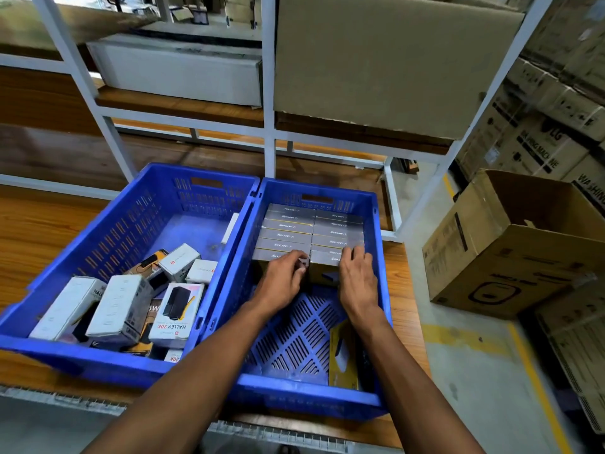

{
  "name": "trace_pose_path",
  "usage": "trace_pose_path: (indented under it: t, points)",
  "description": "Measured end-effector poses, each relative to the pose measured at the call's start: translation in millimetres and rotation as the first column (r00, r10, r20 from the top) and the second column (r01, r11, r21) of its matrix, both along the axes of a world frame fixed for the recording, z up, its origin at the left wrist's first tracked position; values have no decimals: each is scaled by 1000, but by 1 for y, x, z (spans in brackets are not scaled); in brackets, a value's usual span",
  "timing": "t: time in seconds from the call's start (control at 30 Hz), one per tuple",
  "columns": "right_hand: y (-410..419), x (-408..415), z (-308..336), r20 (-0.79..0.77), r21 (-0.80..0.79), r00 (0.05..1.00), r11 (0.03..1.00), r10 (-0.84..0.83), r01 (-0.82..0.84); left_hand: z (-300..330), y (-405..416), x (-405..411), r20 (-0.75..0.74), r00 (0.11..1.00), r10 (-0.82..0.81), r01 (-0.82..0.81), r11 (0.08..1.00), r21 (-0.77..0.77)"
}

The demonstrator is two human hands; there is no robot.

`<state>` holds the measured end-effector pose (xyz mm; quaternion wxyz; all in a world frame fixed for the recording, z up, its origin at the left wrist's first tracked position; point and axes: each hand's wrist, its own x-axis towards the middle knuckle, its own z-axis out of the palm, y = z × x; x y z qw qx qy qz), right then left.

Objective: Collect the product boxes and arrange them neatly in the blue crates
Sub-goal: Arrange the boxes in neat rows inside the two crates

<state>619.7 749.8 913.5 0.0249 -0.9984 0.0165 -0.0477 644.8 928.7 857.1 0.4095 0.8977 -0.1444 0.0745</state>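
A warehouse aisle: a wooden workbench [39, 231] runs under a white steel rack, with brown cardboard cartons [510, 244] stacked well to the right of the right-hand blue slotted plastic crate [381, 290].

In the head view, that crate holds two neat rows of grey-topped product boxes [311, 231] filling its far half. Its near half shows bare floor, except for one yellow product box [342, 352] lying loose by its right wall. The left hand [283, 278] curls its fingers over the nearest box of the left row; the right hand [357, 278] lies on the nearest box of the right row, fingers bent over its top edge. Touching this crate's left wall stands a second blue crate [98, 250] with a jumble of white product boxes [121, 306].

Uneven pressure from the two hands could tip the front boxes forward into the open half, since nothing backs them there.

The fingertips are hidden behind the boxes, so grip firmness is unclear; motion blur smears the box lettering.
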Motion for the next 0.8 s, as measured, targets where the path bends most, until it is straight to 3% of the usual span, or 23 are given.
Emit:
trace_pose_path:
  t: [0.17,0.33,0.47,0.6,0.7,0.8]
  points:
    - [1,6,-12,-104,-7,992,998,67,-68,-1,-2,-4,-122,991,-57,63,997,45]
    - [-6,9,-7,-124,4,987,994,106,-106,-4,-7,-7,-301,928,-219,275,948,158]
    - [-15,6,-7,-63,190,995,980,78,-65,-4,-20,-18,-441,815,-376,466,878,114]
    - [-14,9,-5,-31,386,999,922,-5,17,3,-45,-31,-488,726,-484,617,772,151]
    - [-14,12,-5,-34,438,999,899,-11,25,-4,-56,-36,-572,665,-481,671,720,176]
    - [-15,13,-6,-56,432,998,902,2,23,-6,-55,-37,-563,664,-492,685,703,193]
